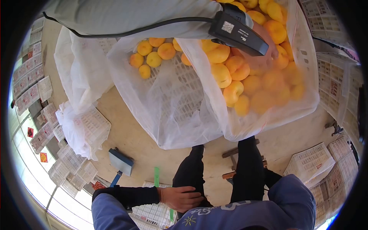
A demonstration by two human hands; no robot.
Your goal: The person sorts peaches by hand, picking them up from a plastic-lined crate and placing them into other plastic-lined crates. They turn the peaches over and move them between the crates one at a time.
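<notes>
Currently, head view: bare left hand [183,197] lies flat on the left thigh in black trousers [191,174], fingers extended, holding nothing. Right hand hidden, can't tell its state. Yellow-orange round fruit [232,92] fills most of the far-right plastic-lined crate [249,128]; a few sit at the far end of the left one. Co-worker's hand [271,48], grey sleeve [153,28], black wrist device [239,32], reaches into the right crate.
</notes>
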